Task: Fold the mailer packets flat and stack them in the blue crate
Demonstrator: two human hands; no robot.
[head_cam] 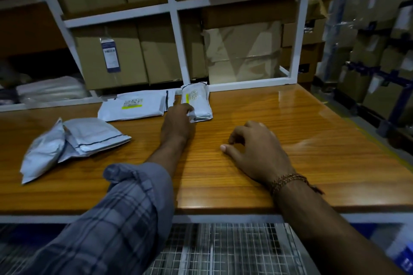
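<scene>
Mailer packets lie scattered over the far and left parts of the wooden bench [279,163]. The folded packet [197,101] sits at the back of the bench, close against the white shelf frame [178,35], its label with a yellow strip facing up. The left hand [177,121] reaches forward to it, and its fingers [188,109] curl round the packet's near left corner, gripping the plastic there. Just to the left, touching or nearly touching that packet, a wider flat packet [134,107] lies with its own label and yellow strip facing up and a dark seal line along its right end. Nearer the left edge of the bench, two puffy packets [73,145] rest overlapped, one leaning on the other, well apart from the hand.

The right hand [254,152] rests on the bare bench to the right of the left arm, holding nothing; its fingers are loosely curled, fingertips down on the wood and the thumb stretched toward the left. A beaded bracelet [288,182] circles that wrist. The left forearm wears a rolled plaid sleeve [125,207].

Behind the bench, cardboard boxes [125,60] fill the shelves, and more wrapped cartons stand stacked at the right. A wire mesh panel [223,250] shows below the bench's front edge. The blue crate cannot be made out in this view.
</scene>
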